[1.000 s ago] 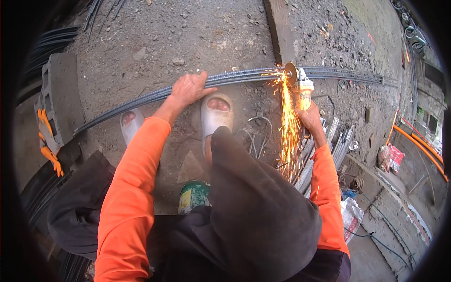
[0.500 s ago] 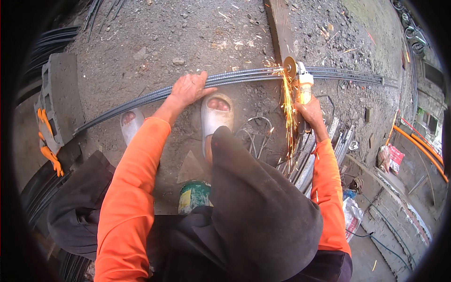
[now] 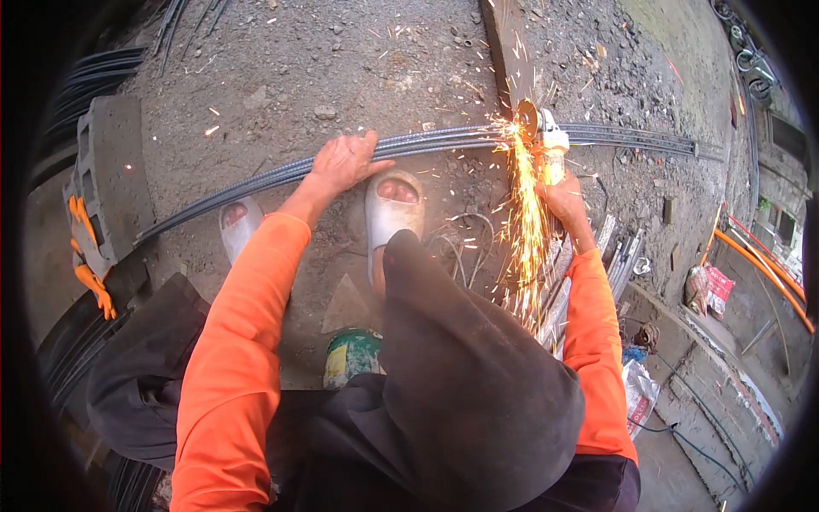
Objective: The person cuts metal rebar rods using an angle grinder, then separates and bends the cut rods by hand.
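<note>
A bundle of thin steel rebar rods [image 3: 444, 140] runs across the ground from left to right in front of me. My left hand [image 3: 344, 163] is closed over the bundle, thumb on the near side, just beyond my sandalled foot. My right hand [image 3: 562, 198] grips an angle grinder [image 3: 553, 152] with a pale head and orange body. Its thin cutting disc [image 3: 526, 121] meets the rods, and a dense stream of sparks [image 3: 529, 226] pours down toward me. The glare hides the exact point of contact and part of the grinder.
A timber [image 3: 510, 53] lies under the rods, running away from me. At left stands a concrete block [image 3: 119, 175] with orange gloves [image 3: 94, 290]. Metal bars [image 3: 627, 256] lie by my right forearm; a green bucket [image 3: 352, 354] sits between my legs. A cable [image 3: 682, 431] trails at right.
The spark stream has grown thicker and brighter, with more sparks scattered over the ground. The grinder's disc has shifted very slightly; my left hand has stayed in place.
</note>
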